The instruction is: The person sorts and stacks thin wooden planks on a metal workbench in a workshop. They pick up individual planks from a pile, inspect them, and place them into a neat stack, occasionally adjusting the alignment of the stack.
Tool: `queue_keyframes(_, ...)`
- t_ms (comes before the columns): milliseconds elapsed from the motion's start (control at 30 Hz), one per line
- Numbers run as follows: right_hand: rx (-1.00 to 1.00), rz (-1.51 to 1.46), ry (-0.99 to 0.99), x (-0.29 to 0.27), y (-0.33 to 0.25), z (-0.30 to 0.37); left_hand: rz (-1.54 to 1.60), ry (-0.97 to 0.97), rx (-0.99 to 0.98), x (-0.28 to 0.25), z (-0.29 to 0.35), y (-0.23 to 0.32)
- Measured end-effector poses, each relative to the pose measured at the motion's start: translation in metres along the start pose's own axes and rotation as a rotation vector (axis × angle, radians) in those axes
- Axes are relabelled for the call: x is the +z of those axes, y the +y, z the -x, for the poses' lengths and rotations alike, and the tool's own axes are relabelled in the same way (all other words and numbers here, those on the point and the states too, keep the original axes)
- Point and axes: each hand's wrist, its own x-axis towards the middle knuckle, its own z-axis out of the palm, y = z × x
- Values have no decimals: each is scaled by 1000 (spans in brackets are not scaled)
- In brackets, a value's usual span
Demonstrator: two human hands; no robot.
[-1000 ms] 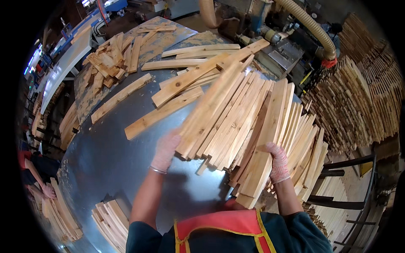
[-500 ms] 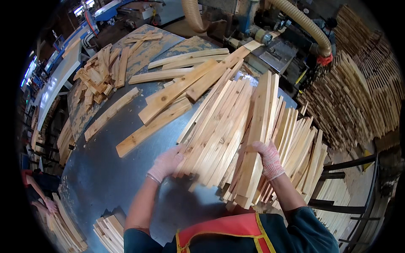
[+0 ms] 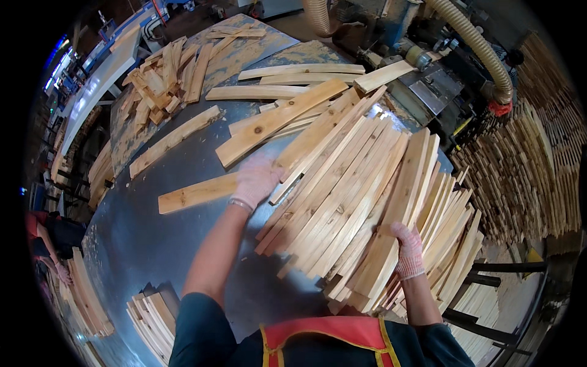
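Observation:
My gloved left hand (image 3: 258,180), slightly blurred, closes round the near end of a wooden plank (image 3: 318,137) that slants away toward the machine. Beneath that hand lies another plank (image 3: 197,194), flat on the metal table. My right hand (image 3: 408,252), also gloved, grips the right side of a thick board (image 3: 391,235), thumb over its top edge. This board rests on a broad pile of narrow wooden strips (image 3: 333,208), laid side by side and pointing away from me. Some of the right fingers are hidden behind the wood.
Scrap wood (image 3: 156,85) is heaped at the far left. Beyond the planks stands a machine (image 3: 422,79) with a ribbed hose (image 3: 480,43). Tall wood stacks (image 3: 513,171) rise at right. At lower left, a small bundle of strips (image 3: 150,324) lies near another person's hand (image 3: 63,273).
My left hand has left the pile's near-left edge and moved forward to the plank's end. That plank has shifted toward me, while my right hand remains on the thick board. The view has shifted.

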Motion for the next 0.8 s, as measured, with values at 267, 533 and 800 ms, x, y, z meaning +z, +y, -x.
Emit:
queue_keyframes(267, 85, -46, -99, 17, -19, 16, 41, -164, -133, 45, -62, -23)
queue_keyframes(533, 29, -7, -56, 20, -12, 19, -136, 202, -206, -75, 123, -104)
queue_keyframes(800, -175, 93, -126, 43, 2, 57, -574, 411, -238, 50, 396, -172)
